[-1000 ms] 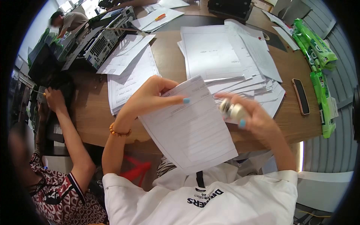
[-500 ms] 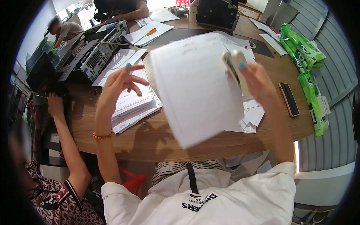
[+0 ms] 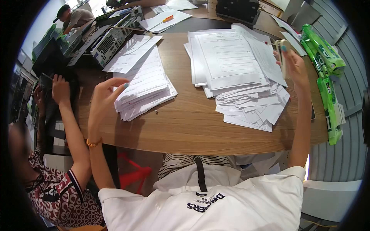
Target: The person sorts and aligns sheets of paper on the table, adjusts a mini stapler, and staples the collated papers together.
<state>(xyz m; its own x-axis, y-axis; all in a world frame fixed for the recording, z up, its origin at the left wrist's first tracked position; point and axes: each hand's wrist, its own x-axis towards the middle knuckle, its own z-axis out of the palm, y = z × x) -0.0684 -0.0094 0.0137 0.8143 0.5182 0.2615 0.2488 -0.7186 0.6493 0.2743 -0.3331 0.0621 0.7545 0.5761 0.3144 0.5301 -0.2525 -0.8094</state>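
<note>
My left hand [image 3: 105, 99] is raised at the left edge of the left paper stack [image 3: 148, 82], its thumb and fingers apart and nothing between them. My right hand [image 3: 295, 67] is wrapped round a pale stapler [image 3: 283, 57], held upright beyond the right edge of the larger paper pile [image 3: 231, 63]. That pile is loosely fanned toward the table's front edge, with a printed sheet on top. Both stacks lie on the wooden table [image 3: 185, 131].
Open computer cases [image 3: 104, 46] stand at the back left. An orange screwdriver [image 3: 165, 19] lies on papers. Green packets [image 3: 327, 84] line the right edge; a phone is mostly hidden behind my right forearm. A co-worker's hand [image 3: 61, 89] is at the far left.
The sheet that was in my hands now lies on the right pile. My right hand has moved right with the stapler. My left hand has let go of the sheet and moved left.
</note>
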